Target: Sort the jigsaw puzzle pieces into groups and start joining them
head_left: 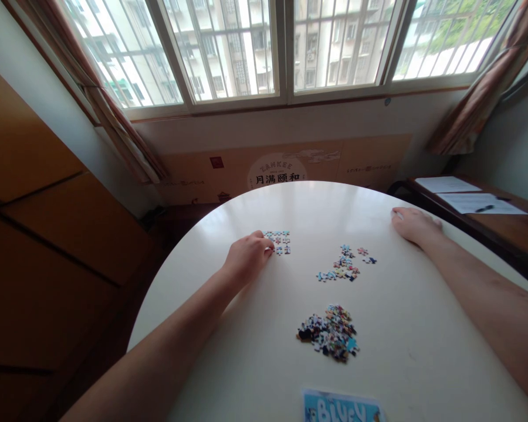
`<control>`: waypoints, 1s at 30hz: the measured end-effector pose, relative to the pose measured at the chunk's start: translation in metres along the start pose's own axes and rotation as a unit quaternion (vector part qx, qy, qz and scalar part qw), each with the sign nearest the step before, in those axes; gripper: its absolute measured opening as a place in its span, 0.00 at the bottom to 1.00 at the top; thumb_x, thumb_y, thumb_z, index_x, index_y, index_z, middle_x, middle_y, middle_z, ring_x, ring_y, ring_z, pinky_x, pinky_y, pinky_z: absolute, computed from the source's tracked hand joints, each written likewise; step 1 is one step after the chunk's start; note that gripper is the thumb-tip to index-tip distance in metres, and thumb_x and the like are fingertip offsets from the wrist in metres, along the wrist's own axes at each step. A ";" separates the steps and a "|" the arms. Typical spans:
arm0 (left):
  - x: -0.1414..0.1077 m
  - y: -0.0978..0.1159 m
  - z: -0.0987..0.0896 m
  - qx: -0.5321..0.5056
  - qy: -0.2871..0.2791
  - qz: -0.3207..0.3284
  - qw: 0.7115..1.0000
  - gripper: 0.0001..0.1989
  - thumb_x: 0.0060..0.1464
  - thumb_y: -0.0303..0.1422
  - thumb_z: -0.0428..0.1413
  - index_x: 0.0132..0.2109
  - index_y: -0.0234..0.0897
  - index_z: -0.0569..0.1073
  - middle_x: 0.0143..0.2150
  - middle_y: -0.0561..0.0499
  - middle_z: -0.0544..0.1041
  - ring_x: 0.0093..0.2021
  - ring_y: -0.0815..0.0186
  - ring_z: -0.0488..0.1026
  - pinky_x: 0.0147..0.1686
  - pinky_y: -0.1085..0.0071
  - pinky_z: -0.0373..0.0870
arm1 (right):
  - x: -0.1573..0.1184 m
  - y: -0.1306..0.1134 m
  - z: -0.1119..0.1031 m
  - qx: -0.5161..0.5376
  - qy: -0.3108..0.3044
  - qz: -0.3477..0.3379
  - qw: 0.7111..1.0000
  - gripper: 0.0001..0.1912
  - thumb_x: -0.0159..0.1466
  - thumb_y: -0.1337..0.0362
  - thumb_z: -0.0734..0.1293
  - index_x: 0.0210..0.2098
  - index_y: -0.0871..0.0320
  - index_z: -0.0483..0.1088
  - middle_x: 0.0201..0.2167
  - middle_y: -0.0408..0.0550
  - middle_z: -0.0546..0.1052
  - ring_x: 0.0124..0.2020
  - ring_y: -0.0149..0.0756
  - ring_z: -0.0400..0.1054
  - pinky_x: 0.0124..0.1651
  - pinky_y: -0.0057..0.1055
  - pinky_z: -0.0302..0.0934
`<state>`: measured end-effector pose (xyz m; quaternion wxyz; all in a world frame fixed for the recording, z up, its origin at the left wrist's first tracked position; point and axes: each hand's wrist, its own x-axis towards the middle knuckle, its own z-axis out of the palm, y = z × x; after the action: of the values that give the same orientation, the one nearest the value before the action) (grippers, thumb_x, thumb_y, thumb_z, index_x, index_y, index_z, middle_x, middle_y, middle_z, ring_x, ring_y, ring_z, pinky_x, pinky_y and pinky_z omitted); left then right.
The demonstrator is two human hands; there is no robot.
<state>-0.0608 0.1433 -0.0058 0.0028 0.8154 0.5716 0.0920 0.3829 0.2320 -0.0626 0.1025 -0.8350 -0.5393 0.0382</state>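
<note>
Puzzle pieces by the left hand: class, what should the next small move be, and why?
Perhaps the left hand could set the piece at its fingers in line with the nearest row of pieces: the fingers are at that row's left end, and the pieces there lie in rows.

Far side: wide window point(284, 55), barred outside; pale building point(235, 53) beyond, greenery point(470, 23) at far right. Left curtain point(103, 102) and right curtain point(477, 97) gathered at either side. Below window: tan panel point(180, 167), printed "ZANKEE" with dark characters. Left: brown wooden cabinet point(48, 234). Right: wooden side table point(497, 183) bearing two white sheets point(449, 184); small dark object point(484, 208) on the nearer sheet, identity unclear.
</note>
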 end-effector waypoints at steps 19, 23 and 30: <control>0.001 0.015 0.006 0.017 0.007 0.034 0.999 0.10 0.63 0.31 0.55 0.42 0.43 0.82 0.42 0.50 0.77 0.38 0.63 0.76 0.36 0.70 0.68 | 0.001 0.002 0.003 0.003 0.013 -0.010 1.000 0.27 0.71 0.52 0.49 0.62 0.48 0.67 0.66 0.58 0.66 0.63 0.59 0.60 0.63 0.61 0.52; 0.002 0.014 0.007 0.019 0.009 0.036 0.999 0.10 0.63 0.30 0.55 0.41 0.44 0.82 0.41 0.50 0.77 0.36 0.64 0.75 0.34 0.70 0.67 | 0.000 0.001 0.002 0.002 0.014 -0.008 1.000 0.27 0.71 0.52 0.49 0.63 0.48 0.66 0.67 0.57 0.65 0.64 0.58 0.59 0.63 0.61 0.51; 0.001 0.013 0.006 0.018 0.014 0.035 0.999 0.09 0.63 0.31 0.55 0.41 0.45 0.82 0.41 0.51 0.77 0.36 0.64 0.75 0.34 0.70 0.66 | 0.000 0.001 0.002 -0.002 0.014 -0.009 1.000 0.28 0.71 0.53 0.48 0.63 0.49 0.67 0.67 0.56 0.66 0.65 0.57 0.60 0.64 0.62 0.52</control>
<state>-0.0469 0.1405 -0.0105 -0.0234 0.8335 0.5440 0.0932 0.3835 0.2317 -0.0651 0.1089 -0.8309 -0.5452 0.0244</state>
